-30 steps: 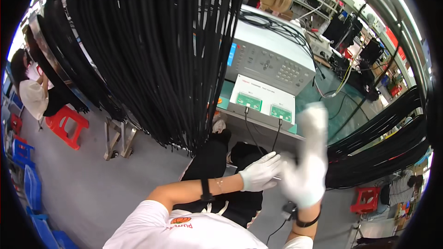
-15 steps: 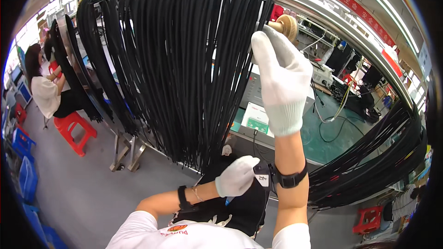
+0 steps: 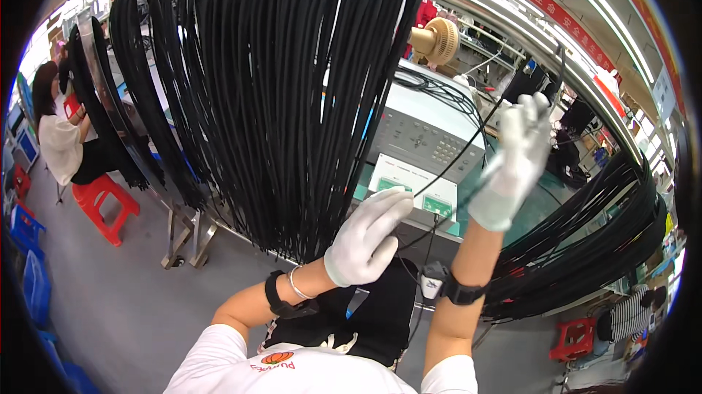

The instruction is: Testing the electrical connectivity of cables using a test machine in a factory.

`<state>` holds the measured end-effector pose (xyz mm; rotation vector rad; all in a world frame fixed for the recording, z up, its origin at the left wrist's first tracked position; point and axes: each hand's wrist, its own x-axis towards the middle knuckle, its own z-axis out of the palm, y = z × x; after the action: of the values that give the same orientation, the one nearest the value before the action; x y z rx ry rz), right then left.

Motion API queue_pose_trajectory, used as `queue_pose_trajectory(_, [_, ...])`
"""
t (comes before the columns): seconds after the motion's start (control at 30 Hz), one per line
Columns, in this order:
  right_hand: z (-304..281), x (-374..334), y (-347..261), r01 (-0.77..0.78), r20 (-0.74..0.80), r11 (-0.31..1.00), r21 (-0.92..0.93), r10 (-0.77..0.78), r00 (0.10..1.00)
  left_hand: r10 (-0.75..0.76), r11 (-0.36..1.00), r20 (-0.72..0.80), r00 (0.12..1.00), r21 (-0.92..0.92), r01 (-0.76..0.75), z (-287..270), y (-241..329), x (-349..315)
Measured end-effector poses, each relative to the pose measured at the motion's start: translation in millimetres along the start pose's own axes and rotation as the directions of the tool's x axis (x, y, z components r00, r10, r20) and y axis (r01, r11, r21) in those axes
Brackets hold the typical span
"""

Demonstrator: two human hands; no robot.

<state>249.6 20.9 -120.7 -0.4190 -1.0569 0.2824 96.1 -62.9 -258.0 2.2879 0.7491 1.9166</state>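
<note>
One black cable point(image 3: 461, 161) slants from the left hand point(image 3: 367, 238) up to the right hand point(image 3: 515, 160), past the white fixture point(image 3: 391, 166)! Left grip: fingers together, thumb apart; right grip: loosely curled, blurred; whether either truly pinches, can't tell. Looks like single-cable handling, right of the hanging bundle point(image 3: 270, 101); next move calls for a sure hold.

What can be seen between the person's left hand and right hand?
In the head view, a thin black cable slants up from the left hand toward the right hand, crossing in front of the grey instrument.
</note>
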Motion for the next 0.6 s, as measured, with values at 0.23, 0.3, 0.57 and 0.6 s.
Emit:
queue_pose_trajectory(0.23, [-39,-90,41,-0.780,0.528,0.624,-0.052,0.680,0.509,-0.834,0.162,0.418,0.361,-0.440,0.883,25,-6,-107])
queue_pose_trajectory(0.3, [-62,-134,32,-0.784,0.461,0.600,-0.159,0.747,0.478,-0.764,-0.472,0.641,0.075,-0.634,0.612,26,-31,-139])
queue_pose_trajectory(0.57, [-140,-225,-18,-0.899,0.536,0.272,-0.344,0.843,0.050,-0.716,-0.698,0.626,-0.309,-0.660,0.279,82,-102,-213])
queue_pose_trajectory(0.6, [-147,-223,-24,-0.836,0.574,0.318,-0.446,0.818,0.005,-0.729,-0.684,0.623,-0.283,-0.669,0.291,86,-104,-215])
